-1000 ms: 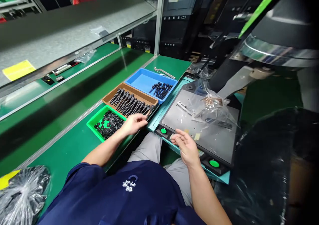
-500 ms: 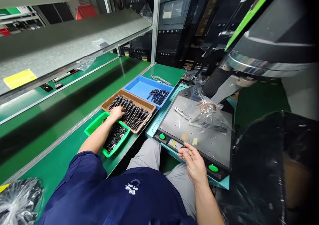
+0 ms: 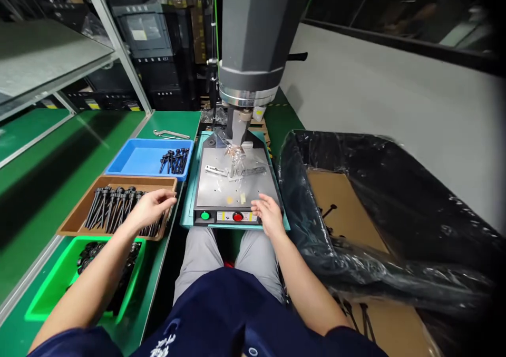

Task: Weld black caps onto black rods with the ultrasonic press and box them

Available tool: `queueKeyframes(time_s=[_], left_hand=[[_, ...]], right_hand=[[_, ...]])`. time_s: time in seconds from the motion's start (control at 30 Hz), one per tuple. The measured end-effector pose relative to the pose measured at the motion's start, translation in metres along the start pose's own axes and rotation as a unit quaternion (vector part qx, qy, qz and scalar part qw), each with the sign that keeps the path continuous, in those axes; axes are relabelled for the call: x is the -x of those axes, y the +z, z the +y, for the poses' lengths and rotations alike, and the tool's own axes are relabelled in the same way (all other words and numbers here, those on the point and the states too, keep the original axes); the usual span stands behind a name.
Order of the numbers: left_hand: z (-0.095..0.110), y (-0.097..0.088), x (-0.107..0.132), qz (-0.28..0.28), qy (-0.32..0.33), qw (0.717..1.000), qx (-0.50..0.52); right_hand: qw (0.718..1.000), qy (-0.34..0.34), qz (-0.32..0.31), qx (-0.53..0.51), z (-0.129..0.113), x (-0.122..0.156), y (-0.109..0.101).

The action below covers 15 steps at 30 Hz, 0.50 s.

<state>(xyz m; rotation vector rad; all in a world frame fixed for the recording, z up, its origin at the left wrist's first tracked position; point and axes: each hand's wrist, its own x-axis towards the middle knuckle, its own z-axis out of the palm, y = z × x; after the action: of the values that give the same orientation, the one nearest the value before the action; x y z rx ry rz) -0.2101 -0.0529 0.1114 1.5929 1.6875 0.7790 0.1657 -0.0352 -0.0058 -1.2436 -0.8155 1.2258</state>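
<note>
My left hand (image 3: 151, 207) hovers over the right end of the brown tray (image 3: 75, 220), which holds several long black pins (image 3: 108, 204). Its fingers are curled together and point right; what they hold is hidden. My right hand (image 3: 269, 214) lies with fingers spread on the front right corner of the press's grey plate (image 3: 237, 185), beside the red button (image 3: 237, 216). A green button (image 3: 205, 216) sits to the left of it. On the plate, under the press head (image 3: 253, 46), lie crumpled clear plastic (image 3: 238, 157) and a small metal part (image 3: 215, 170).
A blue tray (image 3: 134, 159) with a few black pins stands behind the brown one. A green tray (image 3: 51, 288) of small black rings is in front. A metal wrench (image 3: 172, 134) lies on the green bench. A cardboard box lined with black plastic (image 3: 356, 209) stands to the right.
The view has swung right to face the press. My left hand has moved from the brown tray's left end to its right end. My right hand has shifted onto the plate's front corner.
</note>
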Motion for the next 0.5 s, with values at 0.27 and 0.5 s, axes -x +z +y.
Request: queueKeyframes(time_s=[0.27,0.5], left_hand=[[0.040,0.143,-0.050,-0.204,-0.162,0.915,0.307],[0.045,0.202,-0.066,-0.126,-0.305,0.740,0.585]], right_hand=[[0.878,-0.246,0.015,0.410,0.021,-0.022,-0.021],[0.789,-0.264,-0.028,0.554,0.037,-0.016,-0.027]])
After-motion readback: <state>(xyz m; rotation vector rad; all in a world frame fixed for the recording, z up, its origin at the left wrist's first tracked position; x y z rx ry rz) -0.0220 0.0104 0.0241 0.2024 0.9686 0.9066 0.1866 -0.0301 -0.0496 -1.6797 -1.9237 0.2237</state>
